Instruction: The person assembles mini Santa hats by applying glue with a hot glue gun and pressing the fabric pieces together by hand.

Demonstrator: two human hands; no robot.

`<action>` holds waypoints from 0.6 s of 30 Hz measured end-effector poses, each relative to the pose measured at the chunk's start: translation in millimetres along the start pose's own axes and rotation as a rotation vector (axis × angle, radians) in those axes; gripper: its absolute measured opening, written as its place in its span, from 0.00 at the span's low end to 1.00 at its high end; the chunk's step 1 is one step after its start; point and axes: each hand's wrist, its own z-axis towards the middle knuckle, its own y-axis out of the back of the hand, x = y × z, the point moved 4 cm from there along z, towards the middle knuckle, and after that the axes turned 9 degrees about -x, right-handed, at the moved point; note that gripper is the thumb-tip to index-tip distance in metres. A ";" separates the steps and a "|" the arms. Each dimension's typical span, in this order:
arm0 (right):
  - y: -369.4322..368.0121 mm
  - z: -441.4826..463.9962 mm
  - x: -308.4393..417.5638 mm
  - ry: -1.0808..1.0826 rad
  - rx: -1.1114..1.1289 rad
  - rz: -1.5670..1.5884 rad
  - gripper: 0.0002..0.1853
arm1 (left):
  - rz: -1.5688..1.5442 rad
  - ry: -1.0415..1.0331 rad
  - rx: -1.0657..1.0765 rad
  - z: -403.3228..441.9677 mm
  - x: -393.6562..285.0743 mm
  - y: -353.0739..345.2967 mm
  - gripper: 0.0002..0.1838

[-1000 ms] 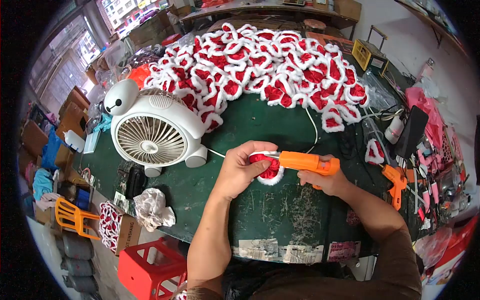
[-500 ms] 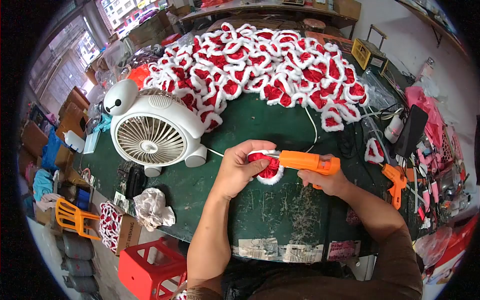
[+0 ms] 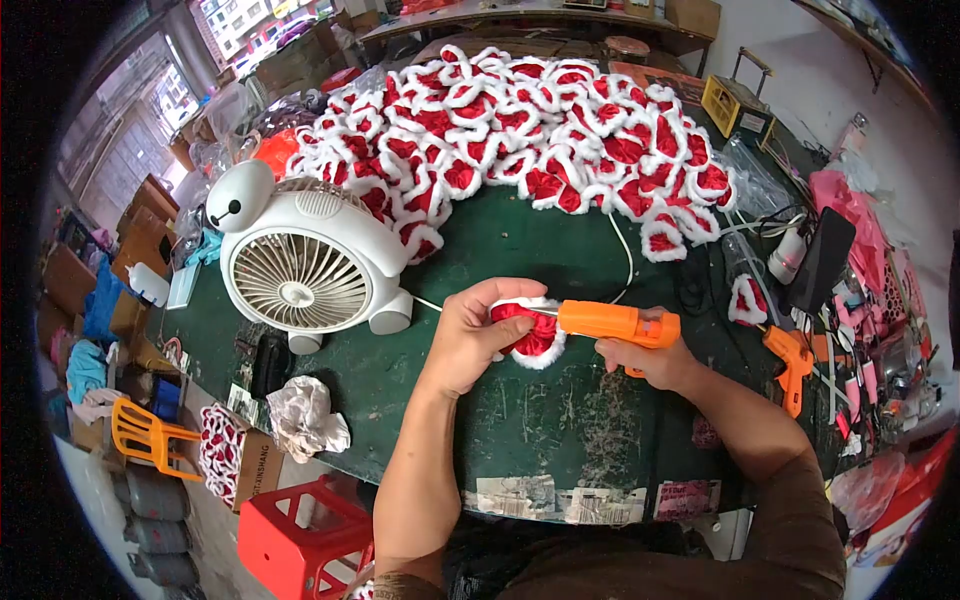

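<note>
Pinched between the thumb and fingers of my left hand (image 3: 470, 335) is a small red fabric piece with white fluffy trim (image 3: 538, 345). My right hand (image 3: 650, 350) is wrapped round the handle of an orange glue gun (image 3: 610, 322). The gun points left, and its metal nozzle meets the upper part of the red fabric, near the white trim. Both hands are above the green tabletop (image 3: 560, 430). Beyond them lies a large pile of similar red pieces with white trim (image 3: 520, 130).
A white fan (image 3: 300, 275) stands left of my hands, with a crumpled cloth (image 3: 307, 418) in front of it. On the right are a second orange glue gun (image 3: 790, 370), a black phone-like slab (image 3: 828, 255) and clutter. A red stool (image 3: 290, 540) stands below the table's left front edge.
My left hand and the fabric piece have shifted very slightly left, and a little more of the nozzle shows. The glue gun stays almost in place.
</note>
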 end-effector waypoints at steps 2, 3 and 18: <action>0.5 0.1 0.3 -0.006 0.004 -0.005 0.13 | 0.008 0.006 -0.008 0.1 0.1 0.6 0.18; 0.5 0.0 0.1 -0.012 0.009 -0.010 0.13 | 0.016 0.013 -0.017 0.1 0.3 1.1 0.18; 2.7 1.8 -13.2 0.031 0.028 0.143 0.13 | -0.008 0.019 0.037 -0.5 0.3 -3.0 0.19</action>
